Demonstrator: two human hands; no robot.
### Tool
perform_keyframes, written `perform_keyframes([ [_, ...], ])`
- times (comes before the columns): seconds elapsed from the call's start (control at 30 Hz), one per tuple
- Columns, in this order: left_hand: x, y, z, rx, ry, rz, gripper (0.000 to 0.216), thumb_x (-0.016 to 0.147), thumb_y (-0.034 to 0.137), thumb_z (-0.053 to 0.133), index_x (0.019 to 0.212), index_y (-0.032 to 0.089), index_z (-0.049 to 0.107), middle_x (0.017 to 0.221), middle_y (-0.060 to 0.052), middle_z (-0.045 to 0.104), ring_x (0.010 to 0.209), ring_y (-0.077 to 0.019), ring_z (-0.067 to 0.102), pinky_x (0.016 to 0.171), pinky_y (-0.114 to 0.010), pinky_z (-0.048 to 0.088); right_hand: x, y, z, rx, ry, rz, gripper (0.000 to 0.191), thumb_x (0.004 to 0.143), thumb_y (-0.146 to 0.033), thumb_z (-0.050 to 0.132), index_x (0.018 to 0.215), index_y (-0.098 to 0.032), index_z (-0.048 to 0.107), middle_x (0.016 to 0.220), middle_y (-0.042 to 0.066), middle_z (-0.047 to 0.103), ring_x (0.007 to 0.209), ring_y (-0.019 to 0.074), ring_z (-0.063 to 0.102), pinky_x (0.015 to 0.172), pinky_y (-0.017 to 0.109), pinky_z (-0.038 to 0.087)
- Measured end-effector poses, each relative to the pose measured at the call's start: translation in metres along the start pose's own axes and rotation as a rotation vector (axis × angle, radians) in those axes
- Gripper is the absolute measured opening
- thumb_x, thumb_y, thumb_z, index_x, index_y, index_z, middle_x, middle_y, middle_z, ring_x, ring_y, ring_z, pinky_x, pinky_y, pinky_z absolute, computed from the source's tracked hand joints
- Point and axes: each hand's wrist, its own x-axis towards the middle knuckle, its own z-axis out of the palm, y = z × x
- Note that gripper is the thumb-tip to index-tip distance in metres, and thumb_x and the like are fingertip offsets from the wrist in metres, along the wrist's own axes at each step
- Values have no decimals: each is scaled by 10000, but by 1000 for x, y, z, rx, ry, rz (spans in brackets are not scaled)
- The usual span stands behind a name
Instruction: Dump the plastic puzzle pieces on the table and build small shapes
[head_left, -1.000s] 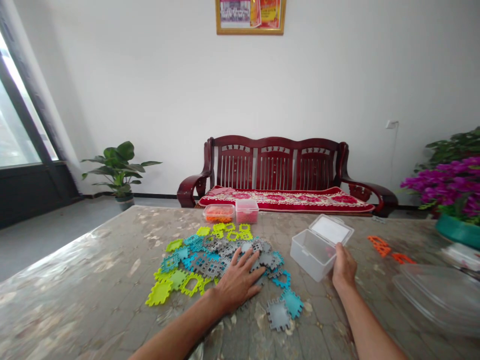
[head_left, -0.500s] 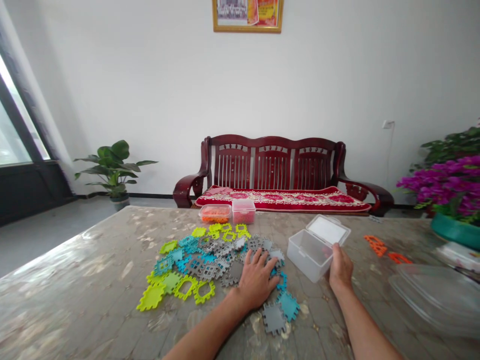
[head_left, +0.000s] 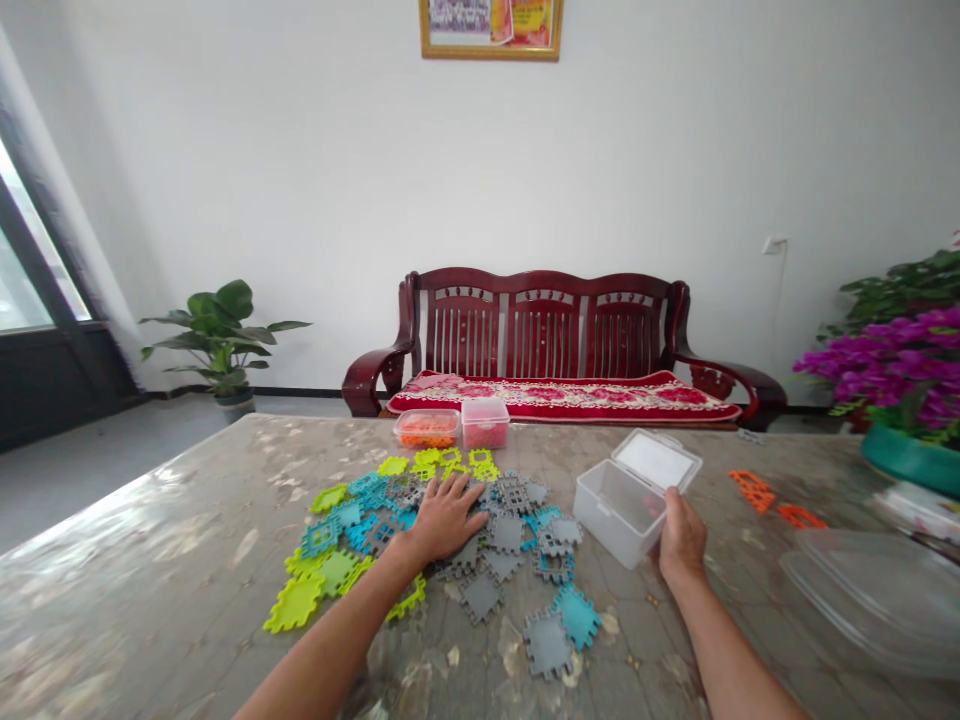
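My left hand [head_left: 448,518] lies palm down with spread fingers on a heap of flat, notched plastic building tiles. Grey tiles [head_left: 506,532] show to the right of it, blue tiles [head_left: 367,490] and lime-green tiles [head_left: 296,600] to its left. Nearer me, a grey tile [head_left: 547,643] touches a blue tile [head_left: 576,614]. On the right, my right hand [head_left: 682,535] grips the side of a translucent plastic box [head_left: 611,515], whose lid [head_left: 658,462] is tipped back. Something small and reddish shows faintly inside, too blurred to name.
Behind the heap stand a container of orange pieces [head_left: 428,430] and a lidded box of pink pieces [head_left: 485,425]. Orange tiles [head_left: 752,491], clear plastic lids [head_left: 877,595] and a teal flower pot [head_left: 911,458] are at the right. A wooden bench [head_left: 544,340] stands beyond the table.
My left hand has slid left across the heap, and grey tiles lie spread where it was. My right hand still holds the box in the same place.
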Motion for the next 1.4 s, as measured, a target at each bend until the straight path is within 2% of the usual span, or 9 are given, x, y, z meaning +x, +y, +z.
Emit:
perform_keyframes([
  [0.23, -28, -17, -7, 91, -80, -68, 528, 961, 515, 376, 1441, 303, 430, 1511, -109, 438, 1361, -334, 419, 1081, -616, 292, 1, 2, 0, -6, -2, 4, 593, 802, -663, 428, 752, -138, 700, 723, 103, 727, 726, 262, 656, 691, 359, 484],
  [0.37, -36, -27, -17, 133, -18, -95, 418, 977, 448, 371, 1331, 316, 550, 1352, -98, 596, 1219, -327, 548, 1065, -667, 250, 3, 7, 1, 34, -3, 16, 574, 800, -652, 452, 776, -133, 697, 734, 100, 730, 744, 266, 660, 707, 364, 493],
  [0.43, -32, -34, -20, 158, 32, -96, 363, 983, 413, 367, 1197, 316, 643, 1247, -79, 661, 1194, -311, 560, 1088, -655, 209, 4, 8, 1, 41, -3, 19, 568, 795, -650, 463, 784, -132, 696, 727, 99, 728, 746, 269, 660, 718, 371, 494],
  [0.5, -24, -41, -21, 170, 67, -91, 361, 986, 406, 360, 1117, 304, 681, 1235, -69, 667, 1217, -294, 542, 1110, -599, 214, 4, 8, 0, 16, -9, 1, 579, 796, -657, 455, 788, -131, 696, 728, 98, 726, 744, 270, 658, 725, 377, 489],
  [0.6, -7, -48, -18, 158, 61, -114, 403, 985, 437, 345, 1191, 274, 650, 1333, -86, 607, 1279, -289, 493, 1120, -540, 241, 3, 5, -1, -11, -13, -18, 597, 797, -670, 439, 776, -132, 696, 737, 103, 728, 739, 269, 654, 719, 375, 483],
  [0.83, 14, -61, -3, 93, -64, -184, 488, 964, 519, 331, 1328, 288, 560, 1452, -111, 502, 1333, -303, 452, 1085, -551, 302, 1, 5, 0, 22, 2, -4, 557, 780, -653, 465, 760, -141, 683, 713, 89, 712, 704, 256, 629, 669, 358, 464],
  [1.03, 6, -73, -4, 86, -116, -193, 479, 954, 508, 341, 1359, 330, 525, 1465, -95, 490, 1360, -309, 413, 1071, -598, 293, 3, 1, -1, 49, 37, -117, 446, 770, -578, 518, 849, -159, 646, 735, 29, 671, 719, 218, 582, 684, 328, 432],
  [1.2, -7, -76, -12, 119, -107, -227, 443, 954, 463, 349, 1283, 287, 589, 1418, -123, 529, 1304, -325, 469, 1065, -632, 259, 4, -14, -3, 115, 58, -187, 451, 785, -533, 517, 978, -146, 646, 884, 50, 685, 843, 235, 592, 756, 337, 431],
  [1.4, -17, -70, -15, 132, -85, -271, 433, 961, 456, 339, 1242, 276, 615, 1359, -120, 582, 1256, -327, 500, 1073, -657, 210, 2, -38, -10, 30, -2, -440, 513, 885, -567, 398, 1013, -143, 658, 966, 104, 698, 916, 264, 604, 828, 391, 443],
])
